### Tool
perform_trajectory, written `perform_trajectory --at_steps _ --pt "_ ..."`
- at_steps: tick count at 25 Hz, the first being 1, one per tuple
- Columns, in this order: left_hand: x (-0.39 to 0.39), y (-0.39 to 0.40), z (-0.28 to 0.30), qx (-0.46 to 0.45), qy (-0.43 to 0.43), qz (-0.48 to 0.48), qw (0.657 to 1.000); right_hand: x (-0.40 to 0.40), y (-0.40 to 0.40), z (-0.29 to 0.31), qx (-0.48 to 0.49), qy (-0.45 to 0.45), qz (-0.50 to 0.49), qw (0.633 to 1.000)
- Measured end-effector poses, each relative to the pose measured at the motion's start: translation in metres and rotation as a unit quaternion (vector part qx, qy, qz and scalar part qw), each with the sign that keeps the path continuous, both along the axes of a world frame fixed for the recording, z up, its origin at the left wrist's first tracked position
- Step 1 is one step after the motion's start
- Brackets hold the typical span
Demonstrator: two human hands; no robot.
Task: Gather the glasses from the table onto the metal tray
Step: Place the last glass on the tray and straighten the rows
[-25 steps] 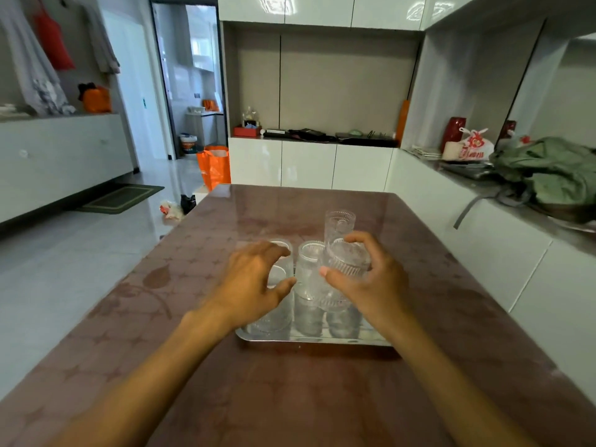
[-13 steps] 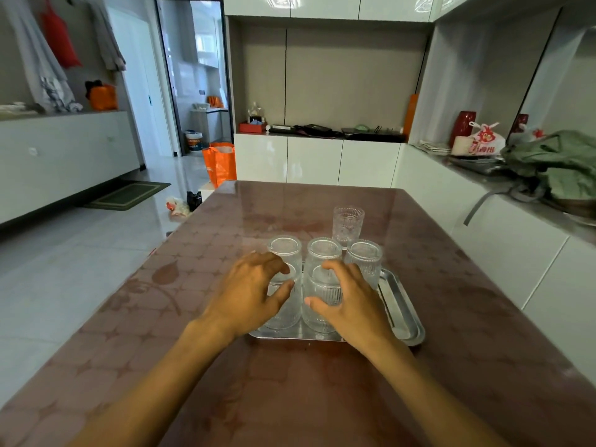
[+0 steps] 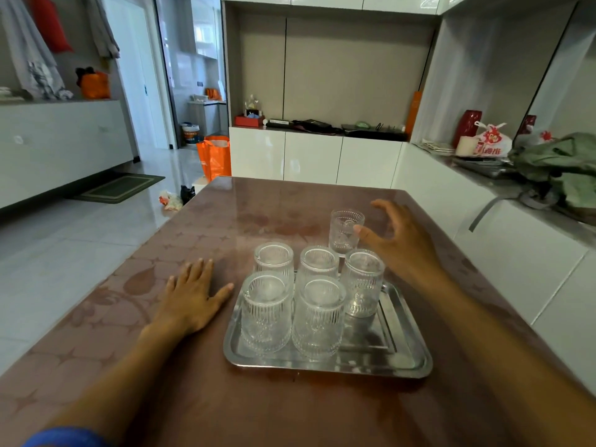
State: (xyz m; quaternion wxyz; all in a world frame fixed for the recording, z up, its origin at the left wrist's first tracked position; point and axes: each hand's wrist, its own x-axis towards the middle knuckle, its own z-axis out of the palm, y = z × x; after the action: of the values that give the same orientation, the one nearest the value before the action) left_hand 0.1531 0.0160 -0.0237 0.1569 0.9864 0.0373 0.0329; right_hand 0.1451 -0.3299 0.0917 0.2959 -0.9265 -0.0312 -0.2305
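Observation:
A metal tray (image 3: 401, 350) lies on the brown table (image 3: 161, 398) and carries several ribbed clear glasses turned upside down, such as the front left glass (image 3: 265, 312) and the back right glass (image 3: 362, 283). One more ribbed glass (image 3: 344, 231) stands upright on the table just beyond the tray. My right hand (image 3: 398, 241) hovers beside that glass on its right, fingers spread, thumb close to its side. My left hand (image 3: 190, 296) rests flat on the table left of the tray, holding nothing.
A white counter (image 3: 503, 221) runs along the table's right side with a green cloth bundle (image 3: 561, 162) and a red-and-white bag (image 3: 491, 140). White cabinets (image 3: 316, 159) stand behind the table. An orange bag (image 3: 215, 156) sits on the floor at the far left corner.
Both hands have let go of the glasses on the tray. My right hand has reached out beside the lone glass; my left hand has moved down flat onto the table.

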Motion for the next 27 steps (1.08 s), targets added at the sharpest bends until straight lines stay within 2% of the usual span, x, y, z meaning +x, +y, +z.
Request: perform_trajectory --at_steps 2,7,10,12,15,19,20,23,25,27 --pt "0.005 -0.002 -0.007 0.031 0.033 -0.016 0.999 0.029 -0.006 0.001 0.001 0.048 -0.005 0.999" --pt "0.007 0.002 -0.011 0.062 0.006 -0.022 0.998 0.104 -0.006 -0.011 0.06 0.151 0.019 0.987" --pt "0.009 -0.004 -0.011 0.035 0.005 -0.021 0.999 0.139 -0.007 -0.026 0.061 0.182 0.036 0.981" --pt "0.006 -0.002 -0.006 -0.004 -0.074 -0.021 0.997 0.148 -0.004 -0.035 0.076 0.175 0.076 0.979" --pt "0.002 -0.001 -0.003 0.051 -0.206 -0.047 0.976 0.14 -0.006 -0.031 0.089 0.127 0.069 0.985" --pt "-0.001 0.001 -0.002 0.082 -0.207 -0.032 0.974 0.105 -0.014 -0.002 0.146 0.032 0.043 0.988" --pt "-0.004 0.0 0.001 0.062 -0.195 -0.028 0.978 0.092 -0.018 0.009 0.164 0.01 0.038 0.986" --pt "-0.008 0.001 0.001 0.03 -0.232 -0.041 0.971 0.044 -0.019 0.039 0.187 -0.034 0.033 0.981" --pt "-0.022 -0.001 0.01 -0.078 -0.27 -0.009 0.96 0.007 -0.016 0.054 0.191 -0.045 0.05 0.979" --pt "-0.043 -0.009 0.026 -0.233 -0.287 0.051 0.928 -0.028 -0.014 0.063 0.202 -0.044 0.085 0.975"
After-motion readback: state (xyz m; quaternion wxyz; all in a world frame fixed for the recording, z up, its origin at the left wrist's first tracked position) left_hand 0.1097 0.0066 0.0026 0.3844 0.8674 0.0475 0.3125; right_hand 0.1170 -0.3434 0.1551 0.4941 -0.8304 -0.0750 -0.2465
